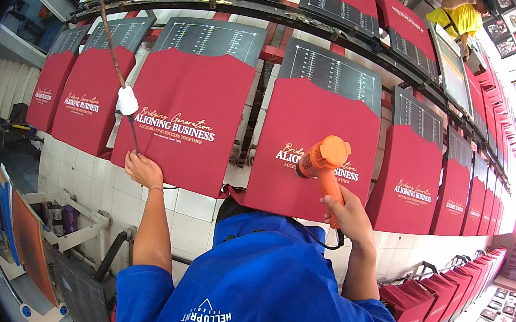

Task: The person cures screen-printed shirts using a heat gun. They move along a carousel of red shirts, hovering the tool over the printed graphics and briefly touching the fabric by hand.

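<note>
In my right hand is an orange hair dryer, its handle gripped and its nozzle over the white print of a red shirt. My left hand is closed at the lower edge of the neighbouring red shirt, its fingers on a thin black cord. That cord runs up to a white socket connector, which hangs on a brown cable from above. Both shirts lie stretched over dark boards marked with white scales. Part of the dryer's own cord loops below my right hand.
More red shirts on boards stand in rows to both sides and beyond a dark rail. A person in yellow is at the far right. A wheeled rack with panels stands at lower left; another shirt row is at lower right.
</note>
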`<state>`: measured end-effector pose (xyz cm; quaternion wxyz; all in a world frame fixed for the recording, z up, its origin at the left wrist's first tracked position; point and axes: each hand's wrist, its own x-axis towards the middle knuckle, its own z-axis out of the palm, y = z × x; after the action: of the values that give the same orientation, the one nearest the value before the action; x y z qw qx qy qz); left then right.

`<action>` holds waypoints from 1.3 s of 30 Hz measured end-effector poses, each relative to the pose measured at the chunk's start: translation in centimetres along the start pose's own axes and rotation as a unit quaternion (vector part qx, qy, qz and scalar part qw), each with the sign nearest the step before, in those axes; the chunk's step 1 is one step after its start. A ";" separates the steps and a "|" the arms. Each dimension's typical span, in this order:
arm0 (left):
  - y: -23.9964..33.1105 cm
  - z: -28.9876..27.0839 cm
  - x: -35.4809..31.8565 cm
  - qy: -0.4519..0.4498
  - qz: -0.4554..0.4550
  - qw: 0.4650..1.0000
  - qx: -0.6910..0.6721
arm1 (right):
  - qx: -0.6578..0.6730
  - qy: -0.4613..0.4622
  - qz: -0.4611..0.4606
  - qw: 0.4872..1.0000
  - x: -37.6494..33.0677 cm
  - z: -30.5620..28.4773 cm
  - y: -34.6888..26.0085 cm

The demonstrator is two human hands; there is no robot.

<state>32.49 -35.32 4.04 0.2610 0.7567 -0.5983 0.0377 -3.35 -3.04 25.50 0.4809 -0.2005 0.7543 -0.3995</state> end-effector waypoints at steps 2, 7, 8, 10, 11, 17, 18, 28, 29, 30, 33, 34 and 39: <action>0.0 0.0 0.0 0.001 0.000 1.000 -0.004 | -0.005 0.006 0.014 1.000 -0.3 -0.3 -0.2; -0.7 0.8 0.1 -0.015 -0.014 1.000 0.002 | 0.017 0.025 0.031 0.999 -1.0 -1.3 -0.4; -0.8 0.9 0.0 -0.015 -0.014 1.000 0.002 | 0.004 0.029 0.027 0.999 -1.1 -1.3 -0.3; -0.9 1.0 0.1 -0.006 -0.007 1.000 0.002 | -0.022 0.037 0.021 0.999 -1.3 -1.4 -0.2; -1.0 1.1 0.1 -0.002 -0.004 1.000 0.002 | 0.001 0.046 0.024 0.999 -1.4 -1.7 0.0; -0.3 0.7 0.1 -0.011 -0.018 1.000 0.006 | 0.020 0.078 0.009 0.997 -1.7 -2.9 1.7; -0.3 0.7 0.1 -0.006 -0.014 1.000 0.005 | 0.030 0.074 0.019 0.997 -1.9 -3.6 1.8; -0.3 0.6 0.1 0.003 0.010 1.000 0.009 | 0.019 0.109 0.037 0.993 -3.0 -5.5 3.1; -0.4 0.7 0.1 0.007 0.015 1.000 0.007 | 0.036 0.117 0.037 0.992 -3.2 -5.9 3.1; -0.5 0.8 0.2 0.006 0.016 1.000 0.009 | 0.053 0.126 0.038 0.990 -3.3 -6.3 3.1; -0.9 1.1 0.3 0.002 0.023 1.000 0.015 | 0.061 0.157 0.034 0.985 -3.6 -6.5 3.6; -1.2 1.4 0.3 0.002 0.028 0.999 0.017 | 0.056 0.168 0.031 0.984 -3.7 -6.5 3.8; -1.3 1.1 0.3 -0.001 0.057 0.998 0.008 | 0.092 0.198 0.033 0.975 -4.1 -7.3 4.5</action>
<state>33.47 -35.90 2.75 0.2518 0.7238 -0.6400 0.0565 -7.60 5.49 25.85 0.3511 -0.0468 0.8009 -0.4827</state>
